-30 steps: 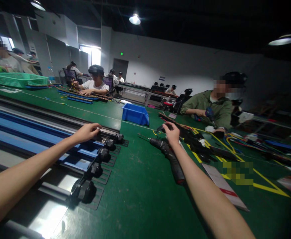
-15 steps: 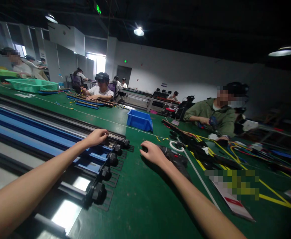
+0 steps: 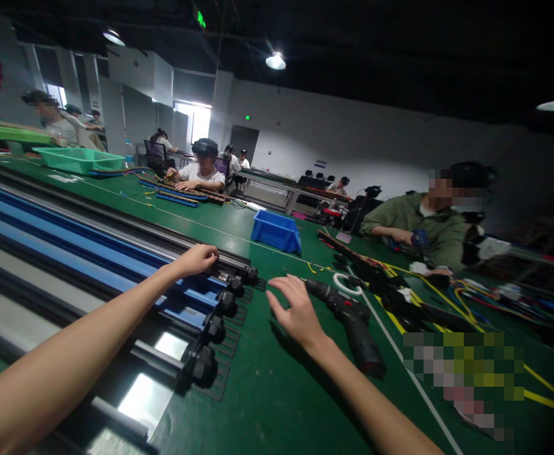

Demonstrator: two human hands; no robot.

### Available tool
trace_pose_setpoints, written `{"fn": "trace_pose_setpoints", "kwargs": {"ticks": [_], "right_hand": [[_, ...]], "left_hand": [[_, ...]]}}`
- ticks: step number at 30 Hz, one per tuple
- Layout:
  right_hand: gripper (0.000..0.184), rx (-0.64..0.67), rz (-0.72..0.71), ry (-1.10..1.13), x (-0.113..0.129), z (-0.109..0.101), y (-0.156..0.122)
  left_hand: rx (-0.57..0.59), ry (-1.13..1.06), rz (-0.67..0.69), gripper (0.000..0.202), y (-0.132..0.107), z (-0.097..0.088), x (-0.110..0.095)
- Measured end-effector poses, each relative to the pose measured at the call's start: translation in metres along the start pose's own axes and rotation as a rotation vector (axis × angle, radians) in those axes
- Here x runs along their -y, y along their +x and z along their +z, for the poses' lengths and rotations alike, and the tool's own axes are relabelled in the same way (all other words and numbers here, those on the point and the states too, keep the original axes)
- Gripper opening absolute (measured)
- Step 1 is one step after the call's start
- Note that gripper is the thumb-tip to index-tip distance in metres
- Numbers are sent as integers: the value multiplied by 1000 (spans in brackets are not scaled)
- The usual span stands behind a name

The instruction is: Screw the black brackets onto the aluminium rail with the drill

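My left hand [image 3: 198, 260] rests with curled fingers on the end of a long black rail [image 3: 115, 222], beside the blue rails [image 3: 68, 243]; what it grips, if anything, is hidden. A row of black round clamps [image 3: 214, 328] on black mats caps the rail ends just right of that hand. My right hand [image 3: 294, 310] hovers open, fingers spread, over the green table [image 3: 277, 392], holding nothing. A black electric screwdriver [image 3: 350, 319] lies just to its right, apart from the fingers. A white ring [image 3: 345, 284] lies by the tool's tip.
A blue bin [image 3: 277, 232] stands beyond my hands. Black parts and yellow cables [image 3: 400, 297] cover the table at right, where a person in a green jacket [image 3: 423, 227] works. Another person [image 3: 201, 174] sits farther back. A green basket [image 3: 80, 159] is at far left.
My right hand left the screwdriver, swung left and drew nearer, now open beside it. My left hand stays on the rail end. The view has shifted so everything sits lower and further right.
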State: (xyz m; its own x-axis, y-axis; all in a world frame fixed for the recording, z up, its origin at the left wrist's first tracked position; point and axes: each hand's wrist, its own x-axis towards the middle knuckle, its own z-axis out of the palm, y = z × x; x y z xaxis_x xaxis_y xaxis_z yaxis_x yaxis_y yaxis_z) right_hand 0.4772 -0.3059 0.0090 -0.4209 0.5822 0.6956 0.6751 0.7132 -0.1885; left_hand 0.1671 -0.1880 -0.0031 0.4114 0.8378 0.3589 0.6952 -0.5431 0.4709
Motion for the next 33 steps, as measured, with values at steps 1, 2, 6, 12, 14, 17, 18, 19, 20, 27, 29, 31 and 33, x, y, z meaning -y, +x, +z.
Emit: {"fn": "trace_pose_setpoints", "kwargs": {"ticks": [1,2,6,12,14,17,18,19,20,27,29,31,33], "right_hand": [[15,49,-42,74,25,-2,5],[14,112,-96,137,50,-4,9],[30,277,-402,254,137,5,16],[62,296,-549,90,181,60,-10],[66,288,-556,52,182,74,-20],[64,272,-540,51,182,80,-29],[62,271,-525,58,183,79,-31],[59,271,-512,67,183,77,-31],[56,271,-498,73,184,74,-32],[48,284,-473,60,189,61,-32],[49,282,-477,39,189,58,-32],[51,276,-478,18,189,55,-33],[55,269,-470,7,190,52,-34]], "left_hand": [[-5,-1,-4,29,0,0,1],[-11,-1,-7,29,0,1,1],[-14,-17,-11,29,-1,1,1],[2,-37,-21,30,-3,-1,-2],[9,-22,-26,30,-3,-2,-2],[29,16,-27,29,-3,-3,-4],[33,37,-22,28,-2,-4,-6],[35,65,-17,27,-2,-6,-9],[31,96,-12,25,-2,-8,-14],[46,287,108,21,-17,-35,-76],[45,346,163,23,-39,-46,-78],[-24,421,156,24,-71,-63,-63],[-149,507,96,26,-114,-86,-33]]}}
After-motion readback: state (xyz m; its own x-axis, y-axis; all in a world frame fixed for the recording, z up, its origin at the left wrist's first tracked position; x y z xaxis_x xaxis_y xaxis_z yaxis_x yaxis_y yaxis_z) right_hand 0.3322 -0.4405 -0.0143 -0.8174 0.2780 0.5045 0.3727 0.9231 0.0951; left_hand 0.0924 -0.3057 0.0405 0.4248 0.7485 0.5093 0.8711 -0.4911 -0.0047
